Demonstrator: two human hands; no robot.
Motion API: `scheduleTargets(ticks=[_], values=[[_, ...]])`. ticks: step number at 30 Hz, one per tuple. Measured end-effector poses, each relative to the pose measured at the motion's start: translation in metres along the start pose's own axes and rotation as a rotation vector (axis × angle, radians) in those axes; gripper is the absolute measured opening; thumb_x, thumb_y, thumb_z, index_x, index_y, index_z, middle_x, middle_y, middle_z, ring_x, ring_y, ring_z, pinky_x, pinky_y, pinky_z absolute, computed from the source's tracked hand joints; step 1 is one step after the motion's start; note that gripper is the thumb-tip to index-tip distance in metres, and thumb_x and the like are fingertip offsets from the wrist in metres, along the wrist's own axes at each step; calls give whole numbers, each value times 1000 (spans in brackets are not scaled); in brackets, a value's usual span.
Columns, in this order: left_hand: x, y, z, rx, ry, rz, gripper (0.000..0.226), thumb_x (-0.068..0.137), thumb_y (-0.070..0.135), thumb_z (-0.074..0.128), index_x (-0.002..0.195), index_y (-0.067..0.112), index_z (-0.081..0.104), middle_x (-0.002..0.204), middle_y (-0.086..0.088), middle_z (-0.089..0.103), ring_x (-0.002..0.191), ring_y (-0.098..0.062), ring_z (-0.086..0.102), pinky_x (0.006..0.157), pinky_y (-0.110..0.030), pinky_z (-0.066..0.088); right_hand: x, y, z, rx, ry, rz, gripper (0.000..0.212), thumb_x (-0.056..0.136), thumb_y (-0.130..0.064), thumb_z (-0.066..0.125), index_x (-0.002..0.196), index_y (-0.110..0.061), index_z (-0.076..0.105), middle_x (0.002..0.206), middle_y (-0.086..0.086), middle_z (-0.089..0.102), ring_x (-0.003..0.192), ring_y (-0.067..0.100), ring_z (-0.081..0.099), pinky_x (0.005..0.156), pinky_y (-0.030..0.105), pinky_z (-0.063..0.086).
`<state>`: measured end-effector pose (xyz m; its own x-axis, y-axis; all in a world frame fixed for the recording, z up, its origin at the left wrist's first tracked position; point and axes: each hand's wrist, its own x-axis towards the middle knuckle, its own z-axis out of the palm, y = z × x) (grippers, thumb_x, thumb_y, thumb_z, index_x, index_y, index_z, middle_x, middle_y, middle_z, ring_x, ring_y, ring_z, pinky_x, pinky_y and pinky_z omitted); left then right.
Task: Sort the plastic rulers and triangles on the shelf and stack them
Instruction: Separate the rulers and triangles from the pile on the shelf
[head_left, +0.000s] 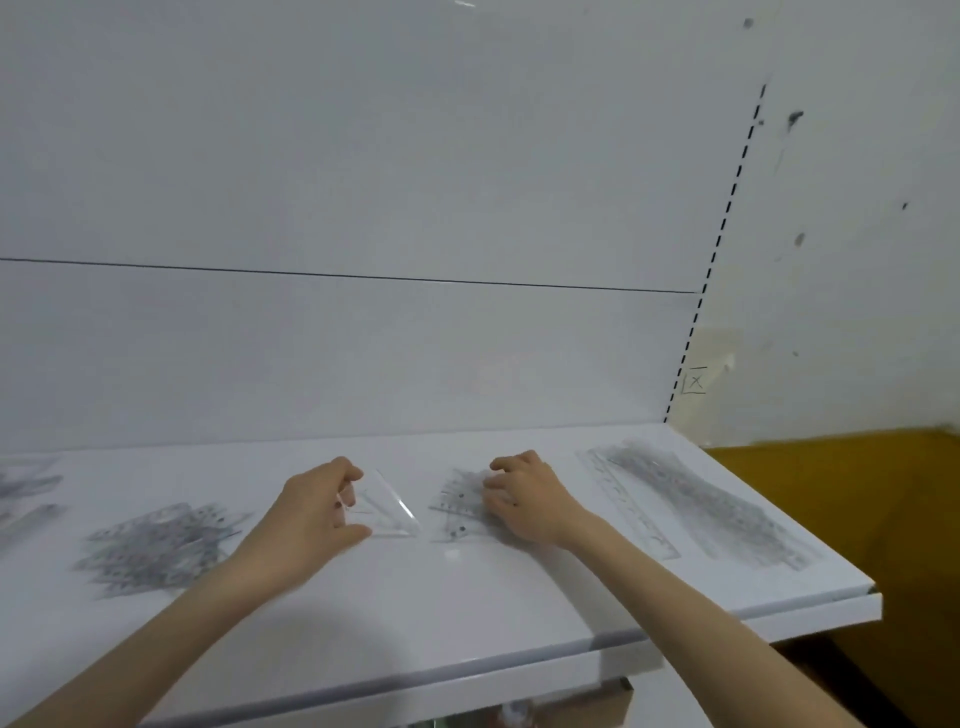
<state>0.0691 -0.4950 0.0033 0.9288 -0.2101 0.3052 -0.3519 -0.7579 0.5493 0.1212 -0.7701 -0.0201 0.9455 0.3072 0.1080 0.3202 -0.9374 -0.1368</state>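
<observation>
Here, shelf (467, 597), left hand (311, 512) pinching triangle (387, 512), right hand (524, 499) gripping triangle pile (457, 501)

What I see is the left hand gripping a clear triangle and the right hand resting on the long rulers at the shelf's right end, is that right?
Not quite. In the head view the right hand rests on a small pile of triangles, apart from the long rulers at the right end of the shelf. The left hand does grip a clear triangle.
</observation>
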Motion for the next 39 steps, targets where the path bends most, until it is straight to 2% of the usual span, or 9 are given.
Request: scheduleTargets(ticks=[3,8,14,18,20,28,32,36,39], values=[[-3,-1,-2,11,-29,-11,44,75,18,79,105,22,47,88,7,56,70,-7,53,60,-10,38,-2,-16,-5,134,127,-102,41,96,-38,44,128,-17,58,141,1,49,128,24,40,104,29,27],[-12,-5,-11,41,-31,-48,45,74,31,79,106,26,47,85,11,58,73,-7,55,71,-26,47,-6,-84,-14,461,-3,-390,77,80,-39,74,145,-29,35,140,-9,45,111,5,51,87,23,50],[-40,-31,-53,52,65,-150,34,77,31,76,100,28,52,80,13,62,66,-4,58,68,-29,52,18,-138,-8,400,163,-632,37,86,-13,69,122,-3,63,122,12,65,90,18,67,78,14,51],[-79,-71,-94,211,143,-295,23,82,27,67,102,28,55,80,16,60,67,-2,56,66,-30,51,43,-178,2,352,143,-628,24,92,-14,61,105,6,65,105,18,68,84,26,65,78,36,52],[-103,-90,-115,252,192,-382,21,83,25,65,101,28,56,79,15,60,68,-3,57,69,-32,52,58,-200,13,274,157,-641,26,95,-20,53,96,3,65,95,15,68,83,32,63,74,44,49],[-177,-143,-185,390,376,-642,14,85,25,65,96,27,57,79,13,57,73,-8,56,74,-32,53,78,-240,33,-42,134,-687,25,77,-27,32,62,-13,47,62,4,57,62,28,52,69,33,42],[-186,-177,-208,368,446,-663,9,84,23,65,92,22,61,81,5,61,77,-14,58,76,-34,53,86,-252,20,-22,164,-629,43,83,-30,33,96,-6,67,95,9,70,93,29,61,84,38,46],[-180,-214,-220,295,446,-595,11,83,19,67,93,17,65,86,0,63,82,-16,59,78,-35,52,94,-293,15,57,135,-672,41,96,-29,44,130,-13,59,132,2,60,126,18,50,103,31,40],[-168,-246,-233,277,380,-511,13,82,15,66,95,13,66,91,0,62,88,-17,58,79,-32,49,110,-334,23,48,69,-668,40,98,-32,45,137,-21,52,141,-6,51,134,12,41,107,30,38]])
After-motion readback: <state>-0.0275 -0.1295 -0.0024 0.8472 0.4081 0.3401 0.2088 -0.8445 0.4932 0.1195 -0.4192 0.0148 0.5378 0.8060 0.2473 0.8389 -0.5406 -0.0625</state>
